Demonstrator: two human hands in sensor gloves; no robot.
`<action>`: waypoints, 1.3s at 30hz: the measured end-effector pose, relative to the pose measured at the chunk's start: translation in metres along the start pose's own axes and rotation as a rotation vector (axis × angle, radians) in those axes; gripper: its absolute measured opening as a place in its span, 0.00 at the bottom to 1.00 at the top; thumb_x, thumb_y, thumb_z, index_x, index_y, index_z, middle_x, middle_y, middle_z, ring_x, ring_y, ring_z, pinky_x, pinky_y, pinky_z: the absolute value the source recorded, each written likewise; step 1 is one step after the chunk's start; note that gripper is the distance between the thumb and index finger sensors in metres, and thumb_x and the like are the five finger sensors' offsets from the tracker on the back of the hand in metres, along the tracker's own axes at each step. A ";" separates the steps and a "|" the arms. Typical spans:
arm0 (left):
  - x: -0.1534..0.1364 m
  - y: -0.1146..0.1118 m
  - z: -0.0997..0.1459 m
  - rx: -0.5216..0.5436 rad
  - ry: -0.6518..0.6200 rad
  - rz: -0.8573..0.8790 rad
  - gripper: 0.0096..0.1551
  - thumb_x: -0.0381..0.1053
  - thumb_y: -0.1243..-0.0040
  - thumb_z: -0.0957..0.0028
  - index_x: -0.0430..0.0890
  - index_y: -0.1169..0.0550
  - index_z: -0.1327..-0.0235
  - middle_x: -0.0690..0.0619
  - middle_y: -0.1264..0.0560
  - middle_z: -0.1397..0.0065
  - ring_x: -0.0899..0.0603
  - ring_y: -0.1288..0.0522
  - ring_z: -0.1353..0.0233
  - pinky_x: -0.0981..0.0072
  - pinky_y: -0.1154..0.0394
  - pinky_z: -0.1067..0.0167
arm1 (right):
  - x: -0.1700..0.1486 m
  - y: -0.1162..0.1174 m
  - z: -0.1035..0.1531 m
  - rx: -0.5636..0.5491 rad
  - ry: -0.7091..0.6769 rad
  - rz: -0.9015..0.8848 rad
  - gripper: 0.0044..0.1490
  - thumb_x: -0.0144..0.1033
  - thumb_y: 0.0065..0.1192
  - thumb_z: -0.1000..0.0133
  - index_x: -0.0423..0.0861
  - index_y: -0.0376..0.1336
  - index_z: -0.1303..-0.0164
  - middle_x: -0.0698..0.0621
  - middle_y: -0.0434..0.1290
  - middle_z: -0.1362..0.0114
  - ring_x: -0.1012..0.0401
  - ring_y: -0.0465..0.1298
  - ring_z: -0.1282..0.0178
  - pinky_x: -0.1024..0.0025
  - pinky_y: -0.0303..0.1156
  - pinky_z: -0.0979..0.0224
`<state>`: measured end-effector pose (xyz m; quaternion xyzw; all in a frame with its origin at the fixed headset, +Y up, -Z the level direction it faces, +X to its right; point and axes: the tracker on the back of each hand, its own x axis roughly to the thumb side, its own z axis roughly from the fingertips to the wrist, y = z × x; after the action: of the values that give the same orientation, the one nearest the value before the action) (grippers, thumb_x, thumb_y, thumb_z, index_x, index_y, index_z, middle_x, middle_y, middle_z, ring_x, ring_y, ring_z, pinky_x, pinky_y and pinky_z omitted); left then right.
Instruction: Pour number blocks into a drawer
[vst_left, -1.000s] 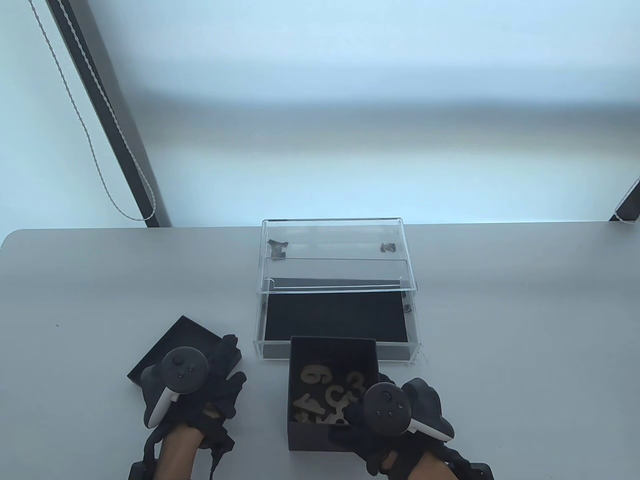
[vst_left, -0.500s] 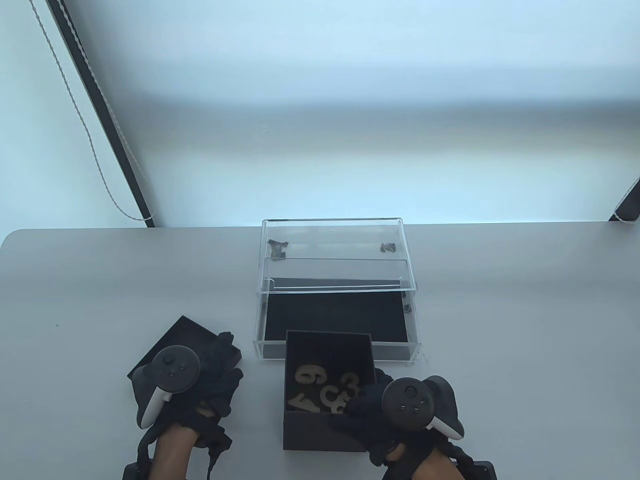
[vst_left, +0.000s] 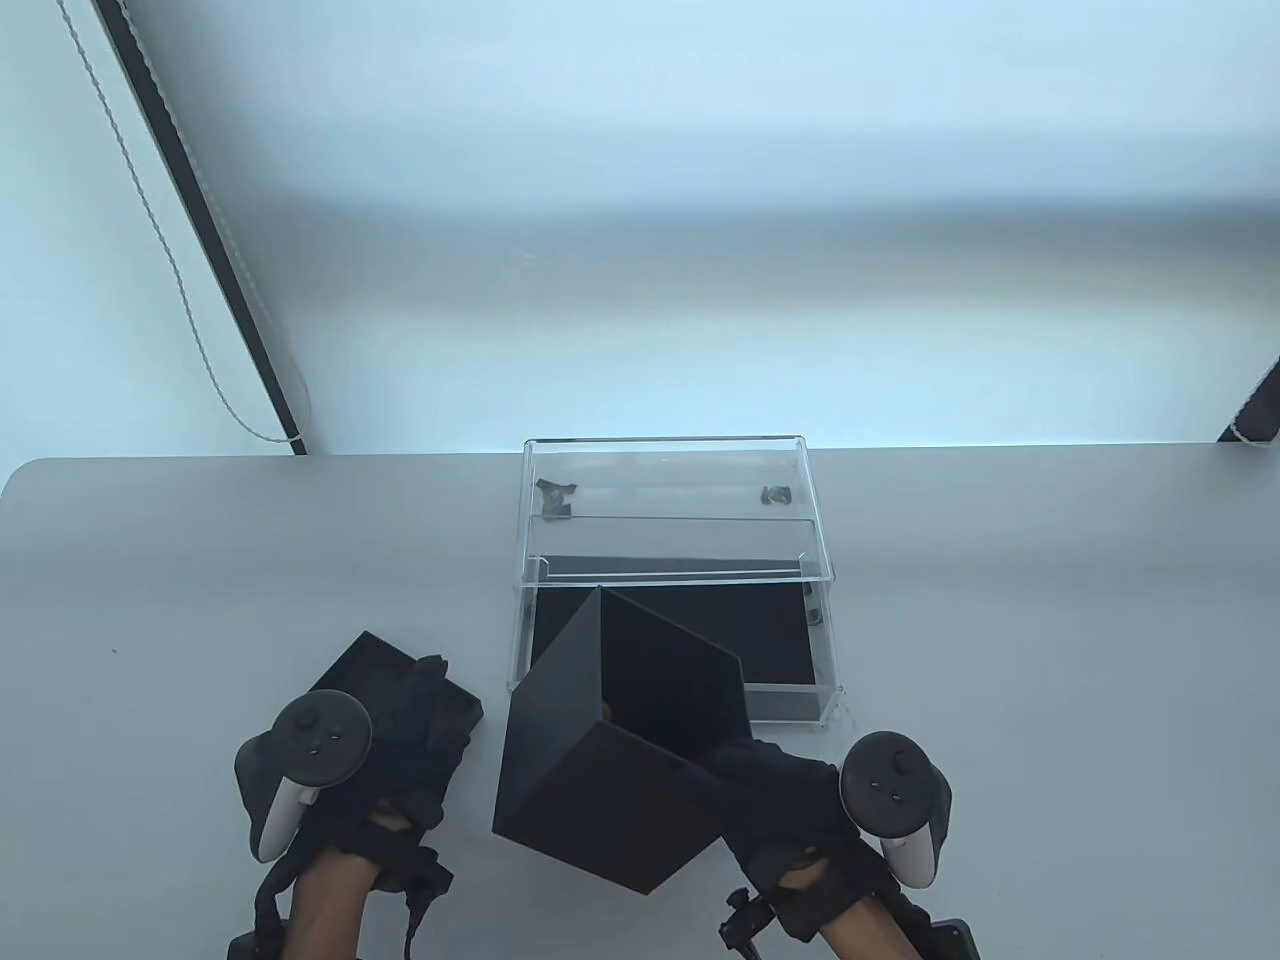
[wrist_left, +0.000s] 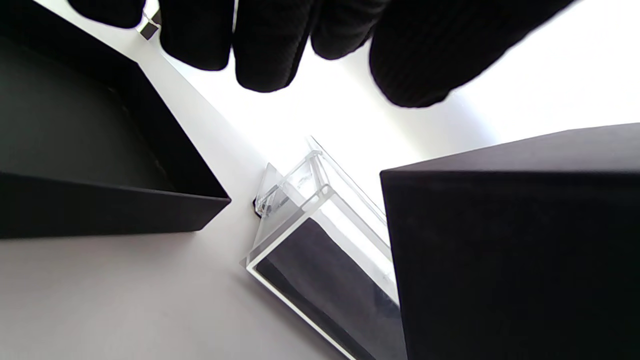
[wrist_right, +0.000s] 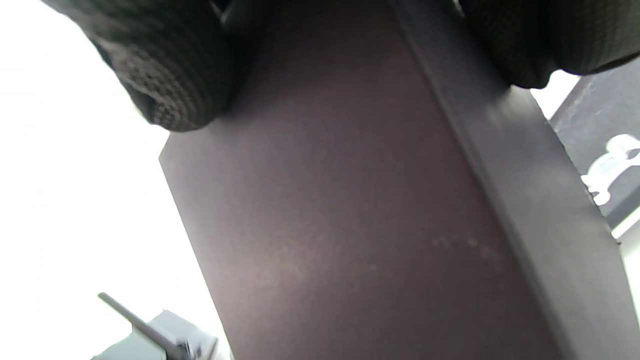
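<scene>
My right hand (vst_left: 775, 795) grips the near right side of the open black box (vst_left: 590, 780) and holds it lifted, tipped with its mouth toward the drawer. The number blocks are hidden inside it in the table view. In the right wrist view my fingers (wrist_right: 170, 75) clasp the box wall (wrist_right: 350, 225), and a pale block shape (wrist_right: 612, 162) shows on a dark surface at the right edge. The clear acrylic drawer (vst_left: 790, 705) with a black liner stands pulled open just beyond the box. My left hand (vst_left: 415, 720) rests flat on the black lid (vst_left: 365, 665).
The clear acrylic case (vst_left: 670, 470) behind the drawer holds small dark bits (vst_left: 555, 497) on its upper level. In the left wrist view the lid (wrist_left: 75, 140), drawer corner (wrist_left: 320, 260) and box (wrist_left: 510, 250) lie close together. A blind cord (vst_left: 190, 300) hangs at the far left.
My right hand has lifted the box off the table and tipped it toward the drawer, so the number blocks are no longer visible from above. My left hand shifted slightly left on the lid.
</scene>
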<state>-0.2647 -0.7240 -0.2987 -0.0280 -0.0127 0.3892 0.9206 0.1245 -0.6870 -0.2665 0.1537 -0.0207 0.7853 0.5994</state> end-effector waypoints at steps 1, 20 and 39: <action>0.000 0.001 0.000 0.003 -0.001 0.004 0.43 0.61 0.42 0.49 0.53 0.45 0.23 0.42 0.38 0.17 0.30 0.43 0.19 0.27 0.47 0.28 | 0.000 -0.001 -0.002 -0.019 0.013 -0.032 0.35 0.58 0.72 0.56 0.36 0.81 0.67 0.37 0.83 0.59 0.17 0.65 0.39 0.22 0.67 0.40; 0.000 0.005 0.003 0.008 -0.001 0.032 0.43 0.62 0.43 0.49 0.52 0.45 0.23 0.41 0.38 0.17 0.30 0.43 0.19 0.27 0.47 0.28 | -0.015 0.041 -0.063 -0.066 0.240 -0.588 0.35 0.60 0.68 0.50 0.38 0.78 0.59 0.39 0.81 0.54 0.18 0.61 0.36 0.23 0.64 0.36; 0.001 -0.003 0.002 -0.034 0.018 -0.003 0.43 0.62 0.43 0.48 0.52 0.45 0.23 0.41 0.38 0.17 0.30 0.43 0.19 0.27 0.47 0.28 | -0.069 0.078 -0.070 -0.050 0.356 -1.061 0.37 0.62 0.63 0.48 0.38 0.75 0.55 0.39 0.79 0.51 0.18 0.58 0.34 0.24 0.62 0.33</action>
<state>-0.2618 -0.7249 -0.2969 -0.0470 -0.0110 0.3875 0.9206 0.0516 -0.7581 -0.3399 -0.0062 0.1426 0.3894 0.9100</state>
